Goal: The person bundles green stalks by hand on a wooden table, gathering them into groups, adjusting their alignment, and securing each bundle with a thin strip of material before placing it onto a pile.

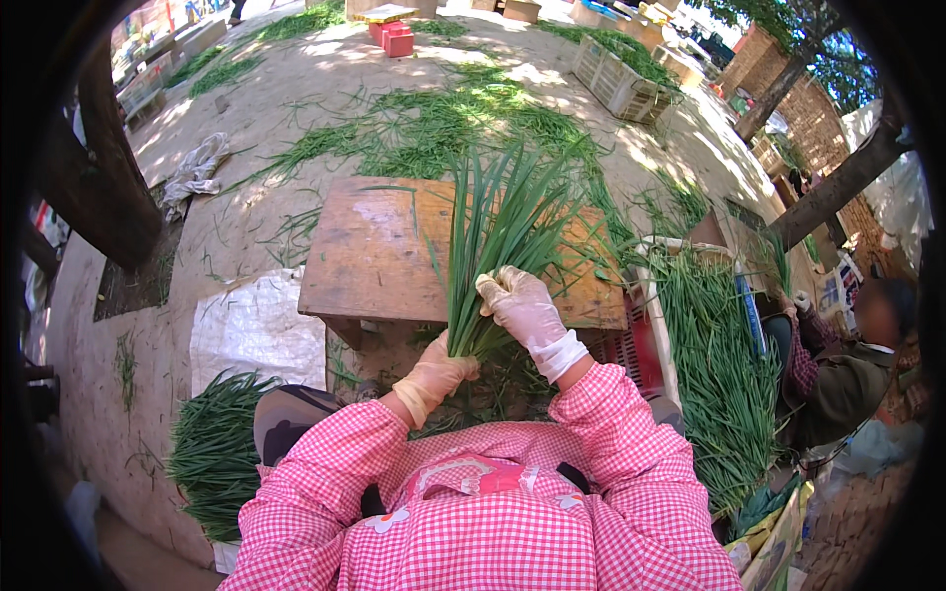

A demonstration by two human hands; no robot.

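Upright in front of me is a bunch of long green garlic chives [485, 231], its leaves fanning out over the low wooden table [379, 246]. My left hand [434, 378], in a thin pale glove, is closed round the stem end at the bottom of the bunch. Higher up, my gloved right hand [524, 307] has its fingers curled in a pinch at the bunch's right side; the leaf tips between those fingers are mostly hidden.
A crate heaped with chives [714, 364] stands at my right, beside a seated person [843, 379]. Another chive pile [222, 448] lies at my left by a white sheet [258, 330]. Loose chives [434, 133] cover the ground beyond the table, near a full crate [621, 79]. Tree trunks [108, 177] flank the area.
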